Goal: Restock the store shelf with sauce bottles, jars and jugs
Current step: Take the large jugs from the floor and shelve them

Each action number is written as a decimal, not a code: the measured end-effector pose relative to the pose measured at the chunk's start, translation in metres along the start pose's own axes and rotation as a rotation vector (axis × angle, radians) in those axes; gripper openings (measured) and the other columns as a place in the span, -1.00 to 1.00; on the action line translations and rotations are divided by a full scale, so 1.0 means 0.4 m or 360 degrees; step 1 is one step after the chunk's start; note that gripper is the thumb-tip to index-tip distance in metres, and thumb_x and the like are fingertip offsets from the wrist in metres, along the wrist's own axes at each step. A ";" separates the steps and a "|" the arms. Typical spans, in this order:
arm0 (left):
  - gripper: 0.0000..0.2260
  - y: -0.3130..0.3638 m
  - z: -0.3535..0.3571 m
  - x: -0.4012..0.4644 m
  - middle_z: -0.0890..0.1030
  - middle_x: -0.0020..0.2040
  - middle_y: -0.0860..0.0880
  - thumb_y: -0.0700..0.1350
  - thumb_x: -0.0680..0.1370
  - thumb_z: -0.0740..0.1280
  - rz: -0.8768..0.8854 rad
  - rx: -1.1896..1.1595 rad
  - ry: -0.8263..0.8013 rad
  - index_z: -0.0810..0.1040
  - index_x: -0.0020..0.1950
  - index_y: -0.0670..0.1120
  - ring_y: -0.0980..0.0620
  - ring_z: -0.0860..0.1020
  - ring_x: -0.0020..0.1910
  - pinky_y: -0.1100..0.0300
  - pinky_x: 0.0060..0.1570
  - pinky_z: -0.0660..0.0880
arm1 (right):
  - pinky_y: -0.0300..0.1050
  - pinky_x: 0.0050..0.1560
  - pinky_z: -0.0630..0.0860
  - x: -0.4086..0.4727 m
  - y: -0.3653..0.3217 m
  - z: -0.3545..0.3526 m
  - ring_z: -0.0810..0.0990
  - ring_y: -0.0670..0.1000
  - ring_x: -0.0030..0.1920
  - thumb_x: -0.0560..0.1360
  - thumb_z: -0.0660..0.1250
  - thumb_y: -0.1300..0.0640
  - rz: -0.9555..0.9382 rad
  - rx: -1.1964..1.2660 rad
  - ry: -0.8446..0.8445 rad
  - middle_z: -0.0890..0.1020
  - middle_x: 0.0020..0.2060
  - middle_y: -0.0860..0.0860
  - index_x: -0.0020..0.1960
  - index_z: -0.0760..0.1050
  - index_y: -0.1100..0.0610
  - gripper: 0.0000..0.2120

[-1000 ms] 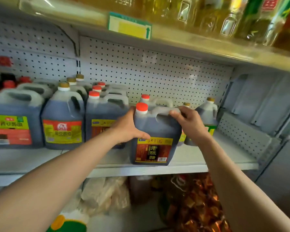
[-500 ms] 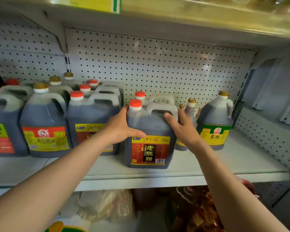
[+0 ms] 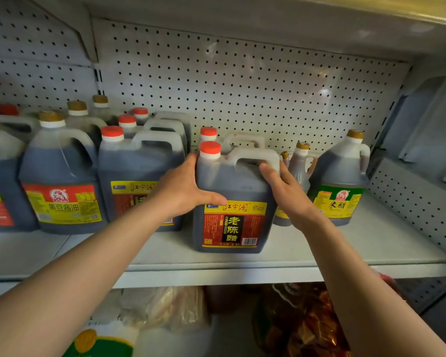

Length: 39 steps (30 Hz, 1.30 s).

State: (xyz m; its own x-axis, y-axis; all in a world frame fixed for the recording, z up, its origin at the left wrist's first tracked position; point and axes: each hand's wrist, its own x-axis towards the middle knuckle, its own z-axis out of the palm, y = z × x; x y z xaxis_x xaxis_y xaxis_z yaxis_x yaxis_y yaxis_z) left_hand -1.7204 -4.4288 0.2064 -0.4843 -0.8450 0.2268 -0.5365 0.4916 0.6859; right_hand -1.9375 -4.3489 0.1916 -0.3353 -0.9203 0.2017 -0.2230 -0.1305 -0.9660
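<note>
I am viewing packaged goods lying on the lower level, nearest the camera and partly blurred. Above them, both forearms are reaching up to the shelf. The vinegar jug, red-capped with a red and yellow label, is standing upright near the shelf's front edge. My left hand is gripping the jug's left side, thumb lying across the front above the label and fingers wrapping round its left side, out of sight. My right hand is pressing against the jug's right shoulder with fingers extended, fingertips touching the base of the handle. To the left, a matching red-capped jug is standing just beside the left hand, followed by a gold-capped soy sauce jug. To the right, a small gold-capped bottle is standing behind the right hand, and a green-labelled jug is standing beyond it. Further jugs are lining up behind, against the pegboard back panel.
</note>
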 end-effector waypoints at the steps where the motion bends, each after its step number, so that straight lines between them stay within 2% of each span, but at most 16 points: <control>1: -0.08 0.001 0.002 -0.001 0.53 0.34 0.09 0.20 0.19 0.63 0.0003 0.0035 0.0020 0.25 0.45 0.16 -0.03 0.51 0.29 0.02 0.19 0.51 | -0.51 -0.27 0.47 -0.002 -0.005 -0.002 0.57 -0.45 -0.26 0.69 0.17 0.06 0.0023 0.0044 0.0002 0.47 -0.07 -0.32 0.23 0.37 -0.04 -0.87; 3: -0.06 0.002 0.003 0.001 0.52 0.36 0.08 0.22 0.19 0.62 0.0001 0.0056 0.0031 0.23 0.46 0.16 -0.05 0.50 0.31 -0.02 0.21 0.50 | -0.52 -0.31 0.46 0.000 -0.011 -0.003 0.58 -0.45 -0.29 0.69 0.17 0.08 0.0033 0.0045 -0.0014 0.50 -0.06 -0.28 0.23 0.38 -0.01 -0.87; 7: -0.01 0.006 0.000 0.004 0.50 0.39 0.06 0.21 0.20 0.62 -0.0030 0.0036 -0.0018 0.18 0.51 0.15 -0.06 0.48 0.34 -0.06 0.26 0.49 | -0.48 -0.21 0.51 0.013 -0.003 -0.011 0.60 -0.37 -0.10 0.65 0.22 -0.08 0.0006 -0.0077 -0.0051 0.55 0.05 -0.26 0.21 0.42 -0.18 -0.85; 10: -0.02 0.014 -0.002 0.002 0.49 0.39 0.06 0.19 0.21 0.62 -0.0029 0.0038 -0.0027 0.18 0.51 0.16 -0.06 0.48 0.34 -0.02 0.25 0.48 | -0.45 -0.17 0.52 0.006 -0.005 -0.014 0.62 -0.36 -0.05 0.65 0.22 -0.06 0.0001 -0.0050 -0.0075 0.55 0.05 -0.27 0.26 0.42 -0.10 -0.81; 12: 0.00 0.016 -0.002 -0.002 0.48 0.40 0.06 0.19 0.21 0.63 -0.0038 0.0043 -0.0028 0.17 0.52 0.16 -0.07 0.46 0.36 -0.04 0.28 0.47 | -0.41 -0.16 0.54 -0.003 -0.005 -0.016 0.65 -0.27 0.00 0.66 0.22 -0.03 0.0000 -0.0001 -0.0117 0.59 0.06 -0.20 0.30 0.42 -0.06 -0.77; 15: -0.01 0.019 -0.003 -0.010 0.48 0.41 0.05 0.18 0.20 0.63 -0.0046 0.0042 -0.0022 0.18 0.51 0.14 -0.07 0.46 0.36 -0.09 0.30 0.46 | -0.34 -0.17 0.58 -0.017 -0.003 -0.015 0.70 -0.19 -0.07 0.67 0.21 0.05 0.0026 0.0175 -0.0158 0.64 0.07 -0.05 0.38 0.39 0.03 -0.70; 17: -0.03 0.021 -0.004 -0.014 0.48 0.40 0.04 0.18 0.20 0.63 -0.0053 0.0049 -0.0021 0.20 0.49 0.12 -0.07 0.46 0.36 -0.09 0.29 0.47 | -0.25 -0.13 0.62 -0.021 -0.002 -0.006 0.70 -0.10 -0.02 0.66 0.22 0.04 0.0058 0.0228 -0.0164 0.64 0.13 0.04 0.41 0.37 0.02 -0.67; 20: -0.04 0.025 -0.008 -0.016 0.48 0.41 0.03 0.17 0.20 0.64 -0.0058 0.0067 -0.0011 0.22 0.49 0.11 -0.08 0.46 0.36 -0.06 0.27 0.47 | -0.14 0.06 0.63 -0.021 -0.009 0.016 0.65 -0.01 0.12 0.63 0.25 -0.03 0.0053 0.0119 -0.0048 0.61 0.20 0.08 0.35 0.41 -0.07 -0.70; 22: -0.05 0.026 -0.010 -0.017 0.49 0.41 0.02 0.14 0.21 0.64 -0.0052 0.0060 0.0000 0.23 0.49 0.10 -0.07 0.46 0.36 0.01 0.26 0.46 | 0.01 0.26 0.55 -0.020 -0.010 0.021 0.58 0.02 0.23 0.51 0.29 -0.21 0.0029 -0.0019 0.0059 0.56 0.27 0.05 0.25 0.46 -0.24 -0.68; 24: -0.04 0.026 -0.009 -0.017 0.49 0.40 0.03 0.12 0.21 0.65 -0.0044 0.0041 0.0009 0.23 0.50 0.10 -0.06 0.47 0.35 0.07 0.22 0.45 | 0.09 0.34 0.50 -0.022 -0.007 0.022 0.54 0.01 0.29 0.41 0.30 -0.30 0.0003 -0.0065 0.0081 0.55 0.30 -0.02 0.21 0.46 -0.35 -0.63; 27: -0.03 0.023 -0.008 -0.018 0.49 0.40 0.03 0.13 0.21 0.65 -0.0052 0.0032 0.0003 0.22 0.50 0.11 -0.06 0.47 0.35 0.04 0.26 0.46 | 0.04 0.29 0.54 -0.030 -0.010 0.022 0.57 0.00 0.26 0.49 0.31 -0.24 0.0014 -0.0011 0.0072 0.56 0.30 -0.03 0.36 0.42 -0.21 -0.54; 30: -0.03 0.023 -0.006 -0.017 0.48 0.41 0.03 0.12 0.22 0.65 -0.0054 0.0010 -0.0010 0.21 0.51 0.11 -0.06 0.47 0.35 0.01 0.27 0.46 | -0.23 0.01 0.59 -0.025 -0.008 0.008 0.61 -0.08 0.14 0.61 0.28 -0.09 -0.0001 0.0016 0.0049 0.60 0.23 -0.02 0.36 0.45 -0.11 -0.67; 32: -0.02 0.023 -0.005 -0.015 0.47 0.42 0.03 0.11 0.23 0.65 -0.0053 -0.0009 -0.0025 0.19 0.52 0.12 -0.06 0.46 0.36 0.00 0.27 0.46 | -0.31 -0.12 0.57 -0.021 -0.008 -0.001 0.66 -0.15 0.02 0.63 0.28 -0.03 0.0028 0.0075 0.0026 0.63 0.15 -0.04 0.34 0.46 -0.06 -0.71; 35: 0.00 0.022 -0.005 -0.012 0.46 0.43 0.03 0.12 0.22 0.64 -0.0059 -0.0009 -0.0032 0.17 0.53 0.12 -0.07 0.45 0.38 -0.01 0.27 0.45 | -0.24 -0.20 0.61 -0.023 -0.016 0.000 0.72 -0.13 -0.13 0.62 0.28 0.03 0.0134 0.0269 -0.0056 0.67 0.03 -0.02 0.28 0.46 -0.05 -0.76; 39: -0.01 0.017 -0.005 -0.009 0.46 0.43 0.03 0.12 0.23 0.64 -0.0057 -0.0011 -0.0033 0.16 0.53 0.13 -0.07 0.45 0.37 0.01 0.25 0.45 | -0.11 -0.13 0.65 -0.020 -0.011 0.019 0.71 0.01 -0.05 0.62 0.27 0.01 0.0199 0.0358 -0.0054 0.67 0.06 0.08 0.18 0.45 -0.13 -0.86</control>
State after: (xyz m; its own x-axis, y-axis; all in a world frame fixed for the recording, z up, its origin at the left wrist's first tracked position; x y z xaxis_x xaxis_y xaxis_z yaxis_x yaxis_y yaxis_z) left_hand -1.7208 -4.4227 0.2118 -0.4789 -0.8576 0.1877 -0.5493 0.4595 0.6980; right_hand -1.9270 -4.3438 0.1931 -0.3157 -0.9458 0.0767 0.0289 -0.0904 -0.9955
